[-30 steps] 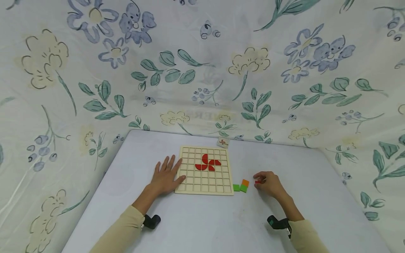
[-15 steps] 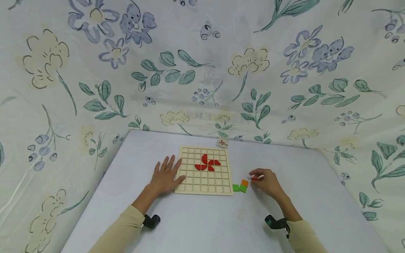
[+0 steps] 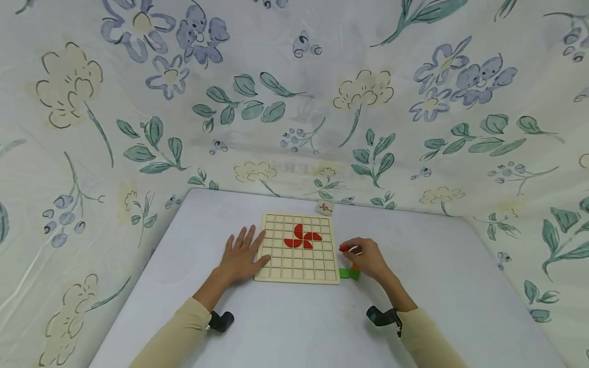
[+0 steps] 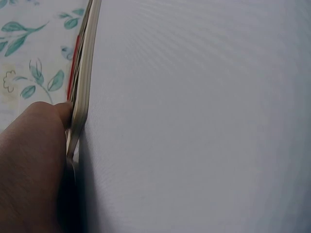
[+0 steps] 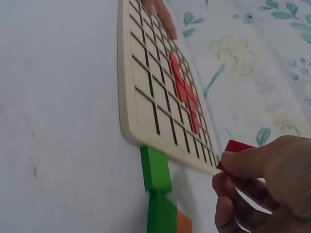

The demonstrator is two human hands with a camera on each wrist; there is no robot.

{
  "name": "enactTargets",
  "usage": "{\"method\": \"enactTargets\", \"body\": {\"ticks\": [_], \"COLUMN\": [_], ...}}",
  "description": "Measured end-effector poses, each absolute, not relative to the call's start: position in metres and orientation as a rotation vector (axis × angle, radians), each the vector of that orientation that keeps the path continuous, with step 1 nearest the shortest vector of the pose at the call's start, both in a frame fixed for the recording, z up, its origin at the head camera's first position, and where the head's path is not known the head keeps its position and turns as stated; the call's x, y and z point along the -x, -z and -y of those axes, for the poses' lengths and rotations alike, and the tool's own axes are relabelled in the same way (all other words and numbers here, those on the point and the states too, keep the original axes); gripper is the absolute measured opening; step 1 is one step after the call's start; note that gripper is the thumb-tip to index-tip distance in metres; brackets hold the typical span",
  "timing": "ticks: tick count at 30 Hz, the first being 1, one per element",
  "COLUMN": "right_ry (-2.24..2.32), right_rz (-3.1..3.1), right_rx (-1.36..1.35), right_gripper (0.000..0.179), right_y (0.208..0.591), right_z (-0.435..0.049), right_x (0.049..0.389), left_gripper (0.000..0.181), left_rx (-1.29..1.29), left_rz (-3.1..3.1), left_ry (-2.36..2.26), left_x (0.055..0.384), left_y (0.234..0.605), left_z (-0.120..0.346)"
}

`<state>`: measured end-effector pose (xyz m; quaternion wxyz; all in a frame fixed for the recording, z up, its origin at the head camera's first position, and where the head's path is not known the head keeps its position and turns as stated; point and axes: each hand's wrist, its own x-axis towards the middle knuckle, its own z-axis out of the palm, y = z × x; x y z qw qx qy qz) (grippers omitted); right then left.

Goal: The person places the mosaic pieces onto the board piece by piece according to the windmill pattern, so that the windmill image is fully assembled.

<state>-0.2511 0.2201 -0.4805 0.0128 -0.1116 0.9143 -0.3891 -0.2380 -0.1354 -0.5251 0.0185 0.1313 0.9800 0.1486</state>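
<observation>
A wooden grid board (image 3: 299,266) lies on the table, with several red curved pieces (image 3: 293,243) forming a pinwheel shape on its cells. My left hand (image 3: 239,260) rests flat with spread fingers over the board's left edge. In the left wrist view its thumb (image 4: 60,114) is against the board's side. My right hand (image 3: 370,258) pinches a small red piece (image 5: 239,146) between thumb and fingers, close off the board's right edge. Two green tiles (image 3: 344,273) and an orange tile (image 3: 355,267), partly hidden by the right hand, lie beside the board's lower right corner.
A small card (image 3: 324,207) printed with a red pinwheel lies behind the board's top right corner. The white table (image 3: 285,327) backs onto a floral-patterned sheet (image 3: 303,117). Each wrist wears a black camera (image 3: 222,322).
My right hand has moved left and a little away from me, bringing the red piece from beyond the loose tiles to near the board's right edge. The left hand stays put.
</observation>
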Motion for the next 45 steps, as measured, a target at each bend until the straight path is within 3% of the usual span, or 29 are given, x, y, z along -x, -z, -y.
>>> {"method": "enactTargets", "body": {"ticks": [7, 15, 22, 45], "right_ry": [1.327, 1.462, 1.460, 1.175], "right_rz": [-2.803, -2.751, -2.735, -2.952], "right_rx": [0.309, 0.371, 0.257, 0.570], "right_gripper": [0.022, 0.008, 0.004, 0.009], "right_y": [0.489, 0.498, 0.496, 0.505], "right_z": [-0.195, -0.173, -0.156, -0.142], "right_x": [0.255, 0.256, 0.258, 0.259], "left_gripper": [0.078, 0.078, 0.078, 0.078], "left_rx": [-0.418, -0.427, -0.428, -0.424], "left_rz": [-3.034, -3.038, -3.043, -3.048], "left_ry": [-0.463, -0.466, -0.471, -0.468], "left_x": [0.238, 0.239, 0.240, 0.238], "left_y": [0.526, 0.525, 0.526, 0.525], "left_z": [0.136, 0.136, 0.136, 0.137]}}
